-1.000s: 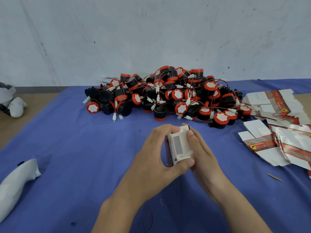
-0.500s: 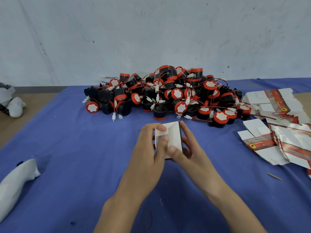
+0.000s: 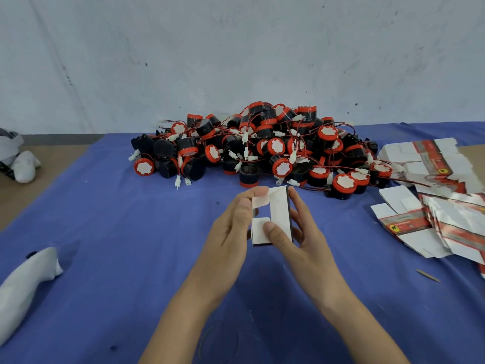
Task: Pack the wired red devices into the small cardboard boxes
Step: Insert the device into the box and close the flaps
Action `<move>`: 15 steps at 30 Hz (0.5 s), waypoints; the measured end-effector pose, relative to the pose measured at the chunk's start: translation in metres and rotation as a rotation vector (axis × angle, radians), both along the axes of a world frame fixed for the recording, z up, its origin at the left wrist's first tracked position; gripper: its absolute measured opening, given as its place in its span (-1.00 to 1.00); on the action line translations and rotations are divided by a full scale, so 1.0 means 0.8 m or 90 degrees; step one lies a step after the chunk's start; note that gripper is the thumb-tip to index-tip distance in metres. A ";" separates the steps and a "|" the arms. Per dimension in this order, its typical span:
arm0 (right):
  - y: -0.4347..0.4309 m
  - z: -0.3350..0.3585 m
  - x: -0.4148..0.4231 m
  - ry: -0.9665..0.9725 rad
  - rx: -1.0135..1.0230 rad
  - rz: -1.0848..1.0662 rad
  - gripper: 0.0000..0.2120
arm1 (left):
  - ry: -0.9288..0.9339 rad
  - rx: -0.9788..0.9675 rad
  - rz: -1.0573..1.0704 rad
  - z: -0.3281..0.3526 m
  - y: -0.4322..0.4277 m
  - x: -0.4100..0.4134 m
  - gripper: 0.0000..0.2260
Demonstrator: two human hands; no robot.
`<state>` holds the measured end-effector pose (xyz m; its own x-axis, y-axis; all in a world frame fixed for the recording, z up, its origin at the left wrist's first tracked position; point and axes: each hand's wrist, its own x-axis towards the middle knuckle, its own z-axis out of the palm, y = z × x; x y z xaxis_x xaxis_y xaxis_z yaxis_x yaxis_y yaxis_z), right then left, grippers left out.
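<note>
A small cardboard box (image 3: 277, 211) is held up over the blue cloth, its white flaps facing me. My left hand (image 3: 231, 229) holds its left side with fingertips on the upper flap. My right hand (image 3: 301, 232) grips the right side, thumb pressing the lower flap. Behind the box lies a big heap of red-and-black wired devices (image 3: 265, 148) with white connectors. What is inside the box is hidden.
Flat unfolded box blanks (image 3: 441, 203) are stacked at the right. A white cloth bundle (image 3: 23, 287) lies at the near left, another white object (image 3: 18, 161) at the far left. A thin stick (image 3: 427, 275) lies near the right edge. The blue cloth (image 3: 118, 232) covers the table.
The box has been turned in my hands, so its open white flaps now face me. My fingers have shifted onto the flaps.
</note>
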<state>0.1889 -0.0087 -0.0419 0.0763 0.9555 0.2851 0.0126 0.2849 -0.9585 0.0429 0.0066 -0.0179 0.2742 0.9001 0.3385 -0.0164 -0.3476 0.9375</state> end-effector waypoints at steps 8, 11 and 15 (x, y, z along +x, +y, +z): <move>0.004 -0.010 -0.002 -0.025 0.006 0.005 -0.38 | -0.030 0.019 0.007 -0.003 -0.001 0.002 -0.72; 0.003 -0.011 -0.002 -0.040 0.002 0.017 -0.42 | -0.026 0.030 0.025 -0.004 0.000 0.003 -0.79; 0.002 -0.011 0.002 -0.018 -0.006 0.025 -0.57 | 0.015 0.040 0.023 -0.002 -0.001 0.003 -0.83</move>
<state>0.1901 -0.0072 -0.0509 0.0310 0.9602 0.2775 0.0292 0.2767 -0.9605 0.0450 0.0061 -0.0195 0.2501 0.8868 0.3887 0.0199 -0.4060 0.9136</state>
